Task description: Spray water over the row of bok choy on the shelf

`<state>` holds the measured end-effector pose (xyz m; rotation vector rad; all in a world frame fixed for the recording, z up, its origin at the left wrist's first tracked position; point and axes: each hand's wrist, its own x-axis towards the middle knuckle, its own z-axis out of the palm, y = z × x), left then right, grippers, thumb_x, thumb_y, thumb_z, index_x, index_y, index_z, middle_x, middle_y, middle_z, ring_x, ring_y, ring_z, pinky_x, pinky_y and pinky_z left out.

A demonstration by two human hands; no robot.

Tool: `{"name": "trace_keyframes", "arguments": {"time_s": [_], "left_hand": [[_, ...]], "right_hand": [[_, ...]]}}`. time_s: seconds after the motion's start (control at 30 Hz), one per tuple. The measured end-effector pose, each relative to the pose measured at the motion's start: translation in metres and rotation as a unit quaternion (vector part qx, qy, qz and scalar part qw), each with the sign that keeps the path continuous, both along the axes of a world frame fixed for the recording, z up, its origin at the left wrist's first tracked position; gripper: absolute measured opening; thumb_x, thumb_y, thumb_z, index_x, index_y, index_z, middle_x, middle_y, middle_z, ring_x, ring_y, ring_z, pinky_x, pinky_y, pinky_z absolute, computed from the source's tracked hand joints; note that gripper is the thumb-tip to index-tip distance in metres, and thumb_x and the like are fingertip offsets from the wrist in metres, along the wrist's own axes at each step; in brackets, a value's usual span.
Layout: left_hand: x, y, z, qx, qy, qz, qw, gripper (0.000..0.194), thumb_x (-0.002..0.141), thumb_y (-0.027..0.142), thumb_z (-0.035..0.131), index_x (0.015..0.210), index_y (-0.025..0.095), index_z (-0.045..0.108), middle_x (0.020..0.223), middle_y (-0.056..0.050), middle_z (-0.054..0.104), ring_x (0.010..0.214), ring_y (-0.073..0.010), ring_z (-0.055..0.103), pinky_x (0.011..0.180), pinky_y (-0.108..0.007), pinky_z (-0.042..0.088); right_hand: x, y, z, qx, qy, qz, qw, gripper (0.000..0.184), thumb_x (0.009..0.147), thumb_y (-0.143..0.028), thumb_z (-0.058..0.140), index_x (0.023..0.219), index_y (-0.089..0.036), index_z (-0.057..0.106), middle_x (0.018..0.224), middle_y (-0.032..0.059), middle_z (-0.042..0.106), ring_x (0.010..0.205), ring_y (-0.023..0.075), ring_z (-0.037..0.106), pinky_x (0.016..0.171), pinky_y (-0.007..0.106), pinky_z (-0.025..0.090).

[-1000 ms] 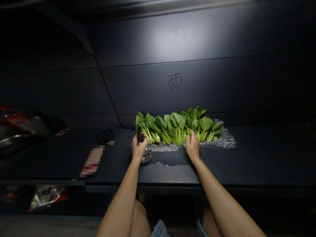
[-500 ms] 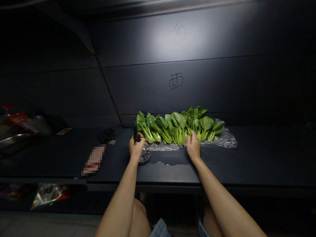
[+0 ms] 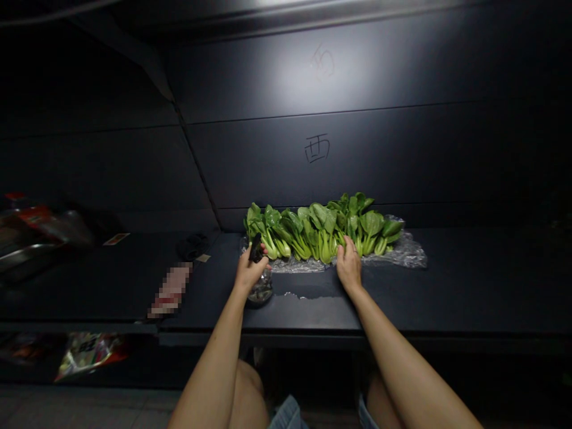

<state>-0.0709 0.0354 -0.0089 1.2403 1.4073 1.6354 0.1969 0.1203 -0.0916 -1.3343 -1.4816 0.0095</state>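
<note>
Heads of bok choy (image 3: 324, 229) lie side by side in a row, wet leaves toward the back panel and pale stems toward me. Under them is a crumpled sheet of clear plastic (image 3: 411, 253). My left hand (image 3: 251, 271) is wrapped round the black top of a clear spray bottle (image 3: 260, 292), in front of the row's left end. My right hand (image 3: 349, 267) is closed at the stem bases of a bok choy right of the middle; its fingers partly hide those stems.
A dark shelf (image 3: 469, 286) carries everything, with a panel (image 3: 268, 155) behind bearing a handwritten character. To the left lie a blurred-out item (image 3: 172, 291), a dark bundle (image 3: 193, 244), a small card (image 3: 116, 239) and packaged goods (image 3: 40, 223). A wet patch (image 3: 313, 290) lies before the greens.
My left hand has tilted and shifted slightly, bringing the spray bottle a little lower and showing more of its black top. My right hand stays at the bok choy.
</note>
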Motion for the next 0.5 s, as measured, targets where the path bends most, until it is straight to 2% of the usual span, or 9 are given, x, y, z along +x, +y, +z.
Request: {"name": "trace_keyframes", "arguments": {"time_s": [0.17, 0.4, 0.5], "left_hand": [[0.007, 0.000, 0.000, -0.018, 0.019, -0.029, 0.999, 0.027, 0.057, 0.025, 0.070, 0.081, 0.015, 0.061, 0.073, 0.001, 0.060, 0.055, -0.0131, 0.060, 0.050, -0.029, 0.056], [0.015, -0.002, 0.001, -0.010, 0.036, -0.064, 0.997, 0.032, 0.058, 0.025, 0.069, 0.088, 0.017, 0.062, 0.085, -0.002, 0.064, 0.069, -0.0146, 0.063, 0.054, -0.026, 0.057], [0.020, -0.003, 0.005, -0.015, 0.045, -0.066, 0.997, 0.029, 0.058, 0.023, 0.067, 0.086, 0.018, 0.061, 0.082, -0.001, 0.063, 0.065, -0.0135, 0.062, 0.052, -0.024, 0.055]], "right_hand": [[0.001, -0.001, 0.000, -0.008, -0.003, 0.001, 1.000, 0.052, 0.096, -0.036, 0.030, 0.134, -0.007, 0.053, 0.136, 0.0218, 0.057, 0.129, 0.0283, 0.052, 0.108, 0.048, 0.042], [0.001, -0.001, 0.000, 0.002, -0.002, -0.002, 1.000, 0.050, 0.096, -0.034, 0.032, 0.135, -0.011, 0.054, 0.135, 0.0200, 0.059, 0.129, 0.0275, 0.052, 0.108, 0.048, 0.042], [0.001, -0.002, 0.000, -0.002, -0.001, -0.005, 1.000, 0.051, 0.096, -0.035, 0.031, 0.135, -0.009, 0.053, 0.136, 0.0214, 0.058, 0.129, 0.0284, 0.052, 0.108, 0.049, 0.042]]}}
